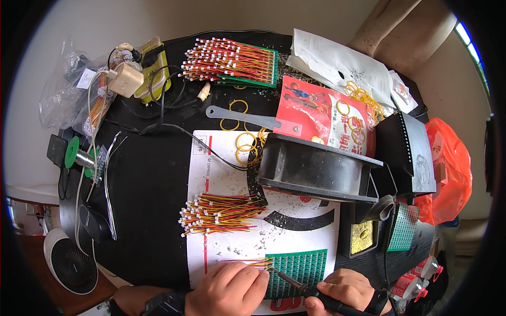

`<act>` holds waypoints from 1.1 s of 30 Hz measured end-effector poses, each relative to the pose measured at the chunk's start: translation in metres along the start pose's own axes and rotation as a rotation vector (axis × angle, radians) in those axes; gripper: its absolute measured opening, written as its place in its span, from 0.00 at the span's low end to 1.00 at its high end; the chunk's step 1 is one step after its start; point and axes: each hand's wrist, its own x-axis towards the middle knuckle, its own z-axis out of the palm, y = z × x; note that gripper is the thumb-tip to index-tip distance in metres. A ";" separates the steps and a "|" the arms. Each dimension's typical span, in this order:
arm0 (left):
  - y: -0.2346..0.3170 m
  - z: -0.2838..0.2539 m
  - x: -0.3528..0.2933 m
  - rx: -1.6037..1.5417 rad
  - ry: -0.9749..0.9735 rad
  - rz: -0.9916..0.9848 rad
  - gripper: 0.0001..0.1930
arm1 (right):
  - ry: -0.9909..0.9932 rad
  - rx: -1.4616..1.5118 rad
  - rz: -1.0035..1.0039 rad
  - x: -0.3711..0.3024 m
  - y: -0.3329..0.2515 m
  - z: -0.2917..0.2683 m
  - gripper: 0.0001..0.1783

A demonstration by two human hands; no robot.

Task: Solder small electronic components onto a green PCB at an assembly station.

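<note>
My right hand (345,290) is closed around the black handle of a soldering iron (295,283). The iron's tip touches the upper left part of a green circuit board (305,263) made of many small repeated sections. Curled at the board's left edge, my left hand (229,290) pinches a thin connector wire; its fingertips are mostly hidden. Red and yellow wires (247,262) stick out past those fingers and meet the board beside the tip. Farther up lies a loose pile of red, yellow and black wires with white plugs (221,215).
A black fan housing (316,167) stands beyond the board, with a soldering iron stand (363,236) to its right. Wired boards (232,60) are stacked at the back. A solder spool (79,157) sits at left. Rubber bands (245,147) and clippings litter a white card (203,258).
</note>
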 end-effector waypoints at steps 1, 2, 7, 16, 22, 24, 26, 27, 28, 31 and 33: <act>0.001 0.000 0.001 -0.004 0.001 0.004 0.07 | 0.001 -0.005 0.001 0.000 -0.001 -0.001 0.13; 0.001 0.000 0.001 -0.002 0.001 0.010 0.07 | 0.002 -0.013 0.002 0.000 -0.002 -0.002 0.13; -0.001 -0.001 -0.002 0.028 -0.016 -0.007 0.07 | 0.002 0.034 -0.002 0.001 0.005 0.003 0.13; 0.000 0.000 -0.003 0.016 -0.015 0.005 0.08 | 0.011 0.040 0.005 0.001 0.002 0.000 0.12; 0.000 -0.001 -0.002 0.009 -0.020 0.004 0.09 | 0.017 0.009 0.008 0.002 -0.001 0.000 0.12; 0.000 0.000 -0.001 -0.001 -0.018 -0.005 0.08 | 0.014 0.002 0.011 0.001 -0.002 -0.001 0.12; 0.001 -0.001 -0.002 0.000 -0.022 -0.013 0.08 | 0.012 0.008 0.005 0.002 -0.001 -0.001 0.12; 0.001 -0.001 -0.002 0.000 -0.025 -0.021 0.08 | 0.010 0.013 0.000 0.002 0.000 0.000 0.12; 0.001 -0.001 -0.002 0.001 -0.025 -0.023 0.08 | 0.009 0.015 0.000 0.002 0.001 0.000 0.12; 0.000 -0.001 -0.002 0.001 -0.021 -0.031 0.08 | 0.009 0.011 0.007 0.002 0.001 0.001 0.12; 0.001 0.000 -0.002 -0.001 -0.015 -0.025 0.08 | 0.005 0.012 0.008 0.002 0.000 0.000 0.12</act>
